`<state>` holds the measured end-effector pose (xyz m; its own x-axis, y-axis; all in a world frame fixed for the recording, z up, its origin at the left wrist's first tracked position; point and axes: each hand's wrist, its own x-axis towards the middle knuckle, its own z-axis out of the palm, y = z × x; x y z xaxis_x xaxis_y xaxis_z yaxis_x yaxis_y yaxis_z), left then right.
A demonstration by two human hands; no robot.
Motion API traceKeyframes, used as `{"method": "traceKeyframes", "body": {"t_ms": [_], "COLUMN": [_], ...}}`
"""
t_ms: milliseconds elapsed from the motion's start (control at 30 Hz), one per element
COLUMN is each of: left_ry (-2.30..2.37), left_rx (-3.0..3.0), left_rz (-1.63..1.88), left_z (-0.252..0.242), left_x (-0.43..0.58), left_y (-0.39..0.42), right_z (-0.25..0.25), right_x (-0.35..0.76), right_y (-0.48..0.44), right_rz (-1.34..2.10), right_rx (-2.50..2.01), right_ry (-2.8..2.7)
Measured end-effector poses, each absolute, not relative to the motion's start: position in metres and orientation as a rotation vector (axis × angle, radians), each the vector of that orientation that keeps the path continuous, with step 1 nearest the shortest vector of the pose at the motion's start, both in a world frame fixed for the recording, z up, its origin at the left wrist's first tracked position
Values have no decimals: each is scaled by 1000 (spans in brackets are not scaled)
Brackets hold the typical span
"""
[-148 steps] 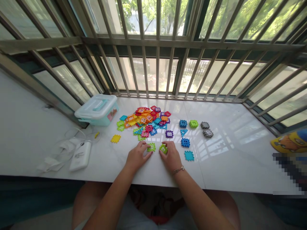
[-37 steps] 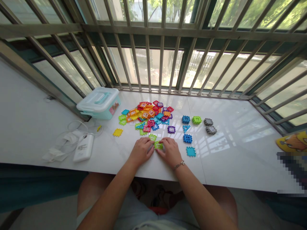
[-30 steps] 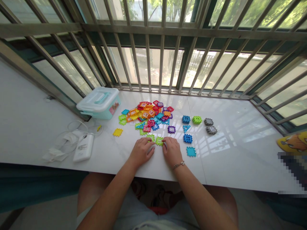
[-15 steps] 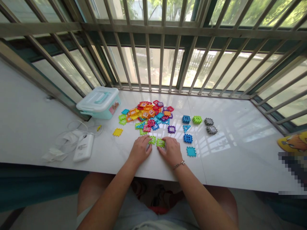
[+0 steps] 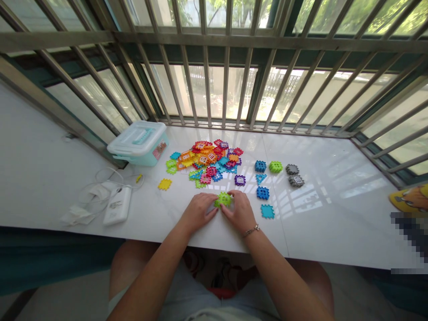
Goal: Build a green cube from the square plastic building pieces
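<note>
White device (image 5: 117, 206) and metal window bars (image 5: 214, 41)

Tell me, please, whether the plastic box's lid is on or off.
On: the pale lid covers the top of the teal box; whether it is latched, I cannot tell.

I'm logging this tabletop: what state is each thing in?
Right hand: gripping green pieces
Left hand: at their edge, grip unclear
Green pieces: seemingly overlapping
Storage box: lid on
Colorful pile: jumbled
Yellow piece: lying flat
Purple piece: beside the pile
Blue stacks: pieces piled
Light green stack: piled
Gray stacks: piled
Blue triangle: flat
Light blue square: flat
White device: lying down
White cable: loosely looped
</note>
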<state>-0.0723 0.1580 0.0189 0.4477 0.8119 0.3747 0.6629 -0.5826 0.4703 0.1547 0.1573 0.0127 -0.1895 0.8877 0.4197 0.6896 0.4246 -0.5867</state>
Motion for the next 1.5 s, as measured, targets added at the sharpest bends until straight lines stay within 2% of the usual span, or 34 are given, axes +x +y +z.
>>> {"method": "traceKeyframes", "body": {"t_ms": [267,967,1500], "left_ry": [1269,1233,1203], "left_rx": [2285,2297,2328], "left_rz": [883,828,789], "left_z": [12,22,21], "left_x": [-79,-78,-79], "left_y": [161,162,163], "right_z": [17,30,17], "right_x": [154,151,168], "right_y": [155,150,137], "right_rz": [399,397,435], "right_rx": [-1305,-1421,-1371], "right_ry": [-2019,-2166,-2020]}}
